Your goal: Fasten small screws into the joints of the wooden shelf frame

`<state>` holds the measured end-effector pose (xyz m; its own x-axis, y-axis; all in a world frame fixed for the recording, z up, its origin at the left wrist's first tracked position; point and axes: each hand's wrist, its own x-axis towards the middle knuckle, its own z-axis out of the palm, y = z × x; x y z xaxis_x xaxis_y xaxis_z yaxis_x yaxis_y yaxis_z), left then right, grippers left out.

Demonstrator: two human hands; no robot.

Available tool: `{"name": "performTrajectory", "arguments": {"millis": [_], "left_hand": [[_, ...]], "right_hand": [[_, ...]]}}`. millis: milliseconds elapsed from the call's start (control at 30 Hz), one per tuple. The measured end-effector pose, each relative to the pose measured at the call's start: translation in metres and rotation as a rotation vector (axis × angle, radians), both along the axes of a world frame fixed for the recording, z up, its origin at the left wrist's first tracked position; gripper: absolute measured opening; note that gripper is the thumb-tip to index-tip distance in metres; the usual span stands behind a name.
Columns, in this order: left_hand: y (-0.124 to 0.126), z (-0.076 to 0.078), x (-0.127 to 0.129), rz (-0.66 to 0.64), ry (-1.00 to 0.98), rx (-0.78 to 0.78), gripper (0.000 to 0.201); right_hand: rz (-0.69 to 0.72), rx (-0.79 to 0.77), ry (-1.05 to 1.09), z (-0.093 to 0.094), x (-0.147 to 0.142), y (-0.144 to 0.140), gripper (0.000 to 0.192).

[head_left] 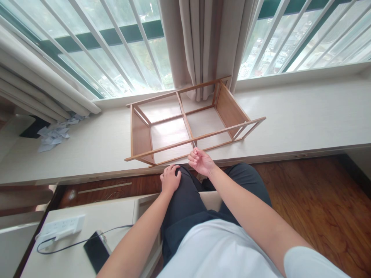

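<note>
A brown wooden shelf frame (185, 112) lies on its side on the pale window ledge, with solid panels at its two ends and a crossbar in the middle. My right hand (201, 161) is closed at the near rail, where the middle crossbar meets it. A thin metal tool (194, 144), which looks like a hex key, sticks up from between its fingers and touches or nearly touches the rail; its lower part is hidden in the fingers. On my left knee rests my left hand (170, 178), fingers spread and holding nothing.
The ledge (290, 112) runs below barred windows and curtains (199, 42). Crumpled papers (53, 135) lie at its left end. At the lower left, a white cabinet (95, 212) carries a power strip (62, 227), a cable and a phone (95, 251).
</note>
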<state>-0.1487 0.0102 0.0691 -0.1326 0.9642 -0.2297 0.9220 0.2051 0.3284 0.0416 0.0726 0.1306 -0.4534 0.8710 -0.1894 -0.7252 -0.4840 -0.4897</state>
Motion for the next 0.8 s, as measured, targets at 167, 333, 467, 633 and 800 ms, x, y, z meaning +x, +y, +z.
{"name": "performTrajectory", "arguments": {"millis": [167, 333, 467, 633, 800], "left_hand": [[0.001, 0.001, 0.000, 0.002, 0.005, -0.011, 0.033], [0.002, 0.001, 0.001, 0.001, 0.002, -0.007, 0.032], [0.001, 0.001, 0.000, 0.001, -0.007, 0.004, 0.031], [0.000, 0.001, 0.001, 0.000, 0.000, 0.004, 0.032], [0.001, 0.001, 0.001, 0.001, 0.002, -0.002, 0.032]], "right_hand": [[-0.098, 0.179, -0.488, -0.001, 0.009, 0.006, 0.042], [-0.313, 0.697, -1.474, 0.008, 0.018, 0.009, 0.034], [-0.355, 0.835, -1.800, 0.012, 0.018, 0.007, 0.028], [-0.329, 0.797, -1.844, 0.010, 0.017, 0.002, 0.029], [-0.300, 0.747, -1.805, 0.008, 0.019, -0.001, 0.032]]}}
